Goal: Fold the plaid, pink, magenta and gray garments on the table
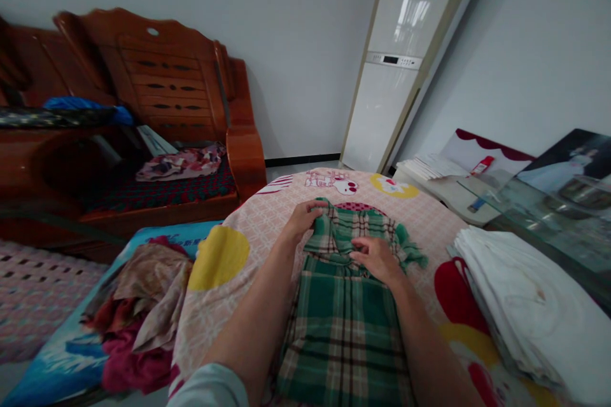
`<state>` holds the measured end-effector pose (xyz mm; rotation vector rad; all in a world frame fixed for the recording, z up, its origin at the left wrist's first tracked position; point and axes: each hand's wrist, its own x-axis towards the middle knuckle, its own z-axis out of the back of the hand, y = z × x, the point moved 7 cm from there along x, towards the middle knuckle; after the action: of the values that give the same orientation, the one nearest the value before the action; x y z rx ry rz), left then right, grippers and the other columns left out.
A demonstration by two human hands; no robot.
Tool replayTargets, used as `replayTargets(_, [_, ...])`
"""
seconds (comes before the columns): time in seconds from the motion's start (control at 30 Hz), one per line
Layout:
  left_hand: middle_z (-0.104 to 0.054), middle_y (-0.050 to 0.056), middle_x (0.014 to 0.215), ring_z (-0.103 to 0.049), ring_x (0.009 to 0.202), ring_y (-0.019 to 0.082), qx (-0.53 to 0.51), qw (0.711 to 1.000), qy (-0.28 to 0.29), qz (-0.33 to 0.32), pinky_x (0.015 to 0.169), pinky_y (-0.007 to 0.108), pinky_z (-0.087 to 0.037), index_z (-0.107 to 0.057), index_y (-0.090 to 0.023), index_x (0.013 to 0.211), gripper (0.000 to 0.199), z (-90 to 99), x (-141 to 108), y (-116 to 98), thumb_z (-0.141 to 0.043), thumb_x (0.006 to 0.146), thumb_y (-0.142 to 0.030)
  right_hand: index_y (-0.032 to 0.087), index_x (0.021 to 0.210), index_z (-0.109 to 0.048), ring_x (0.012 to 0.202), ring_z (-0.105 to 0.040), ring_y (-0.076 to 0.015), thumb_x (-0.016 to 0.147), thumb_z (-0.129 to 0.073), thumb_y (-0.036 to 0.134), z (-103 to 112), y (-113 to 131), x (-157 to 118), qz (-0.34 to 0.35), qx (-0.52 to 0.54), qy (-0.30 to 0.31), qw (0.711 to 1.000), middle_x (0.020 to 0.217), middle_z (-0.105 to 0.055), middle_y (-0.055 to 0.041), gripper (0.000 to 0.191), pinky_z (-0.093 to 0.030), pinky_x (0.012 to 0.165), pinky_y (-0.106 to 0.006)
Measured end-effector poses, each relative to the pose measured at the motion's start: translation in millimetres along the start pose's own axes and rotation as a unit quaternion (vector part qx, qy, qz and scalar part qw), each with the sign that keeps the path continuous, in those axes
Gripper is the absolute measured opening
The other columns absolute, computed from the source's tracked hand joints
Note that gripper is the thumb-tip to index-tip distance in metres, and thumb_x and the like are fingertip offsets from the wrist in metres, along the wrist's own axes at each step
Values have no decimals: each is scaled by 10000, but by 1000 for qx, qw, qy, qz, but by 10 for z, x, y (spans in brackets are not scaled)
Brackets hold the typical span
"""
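Plaid garment [346, 331] lies on a blanket [272, 229]; left hand [301, 219] pinches its far left edge; right hand [377, 259], apart, touches its far part, grip unclear.

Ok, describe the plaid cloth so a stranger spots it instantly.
Find the pink patterned cover mid-picture. The plaid cloth lies on it, under the left hand and right hand. Its green checks set it apart from the white folded cloth to its right.

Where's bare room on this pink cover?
Left: the pink cover between the yellow patch and left forearm. Far side: a strip between the plaid cloth and the cover's far edge. Crowded: the middle, with plaid cloth, left hand and right hand; right, by the white cloth.
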<state>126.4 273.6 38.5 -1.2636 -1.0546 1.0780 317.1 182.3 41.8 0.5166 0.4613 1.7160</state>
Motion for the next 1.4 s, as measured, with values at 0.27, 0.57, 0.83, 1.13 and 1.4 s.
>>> replayTargets(0.27, [-707, 84, 1009, -675, 800, 141, -109, 993, 35, 22, 713, 246, -537, -591, -160, 1279, 423, -255, 5, 91, -550, 872, -267, 170, 960, -722, 850, -668, -185, 812, -501, 84, 13, -9, 65, -25, -80, -87, 993, 901, -735, -68, 280, -476, 787, -255])
replayTargets(0.57, [-600, 158, 1306, -631, 1110, 225, -74, 987, 6, -141, 982, 393, -478, -491, -156, 1381, 560, -140, 68, -59, -572, 834, -244, 193, 958, -724, 827, -660, -235, 821, -550, 174, 202, -189, -62, -143, -165, -139, 966, 884, -728, -93, 222, -457, 729, -301])
replayTargets(0.83, [-685, 16, 714, -631, 649, 139, 186, 974, 39, -126, 623, 230, -498, -707, -131, 853, 196, -57, 79, 14, -645, 694, -227, 209, 866, -741, 971, -603, -213, 859, -567, 151, -48, 220, -30, 151, -47, -140, 977, 1021, -683, -89, 184, -463, 898, -353])
replayTargets(1.13, [-736, 15, 834, -658, 779, 155, 334, 927, 61, -157, 726, 228, -494, -744, -164, 912, 216, -310, 9, -98, -591, 760, -170, 178, 956, -747, 901, -652, -212, 851, -538, 183, -38, -67, -1, 76, -17, -179, 981, 974, -732, -95, 234, -490, 827, -326])
replayTargets(1.4, [-744, 73, 941, -674, 883, 188, 330, 926, -164, -83, 821, 273, -506, -739, -147, 948, 242, 169, 82, 56, -540, 810, -139, 152, 831, -748, 733, -623, -214, 881, -513, 201, 152, -218, -105, -104, -167, -244, 950, 796, -717, -119, 245, -432, 695, -310])
